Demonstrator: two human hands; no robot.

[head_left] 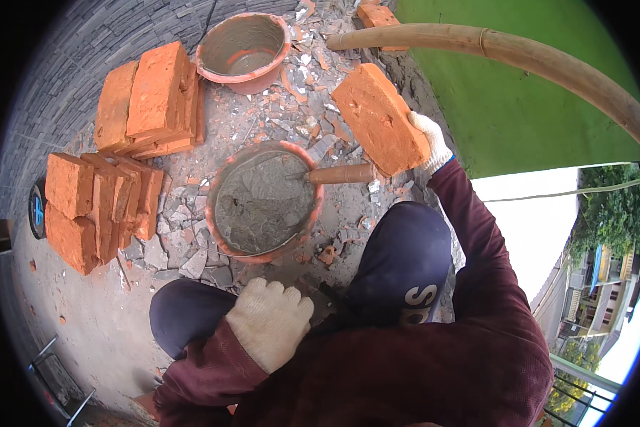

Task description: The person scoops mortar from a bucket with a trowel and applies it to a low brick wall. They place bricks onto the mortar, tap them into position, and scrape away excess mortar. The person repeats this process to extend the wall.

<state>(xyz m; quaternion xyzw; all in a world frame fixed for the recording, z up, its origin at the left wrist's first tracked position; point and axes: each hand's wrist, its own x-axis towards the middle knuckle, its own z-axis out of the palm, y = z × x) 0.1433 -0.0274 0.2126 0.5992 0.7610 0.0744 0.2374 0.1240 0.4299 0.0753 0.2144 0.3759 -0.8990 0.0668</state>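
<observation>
Soft even daylight, faint shadows, sharp centre, overexposed sky (lower right), fisheye bending, black vignette corners

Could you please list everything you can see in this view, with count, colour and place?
held brick: one, orange, raised in the right hand at upper middle.
stacked bricks: two piles, orange, left side on the ground.
mortar basin: one, reddish, full of grey mortar, centre.
trowel handle: one, brown wood, resting on the basin's right rim.
empty basin: one, reddish, grey inside, top centre.
rubble: many grey and orange chips, scattered around the basins.
bamboo pole: one, tan, arcing across the top right.
green wall: one, upper right.
left hand: white glove, fisted, resting by the knee.
right hand: white glove, gripping the brick's end.
</observation>
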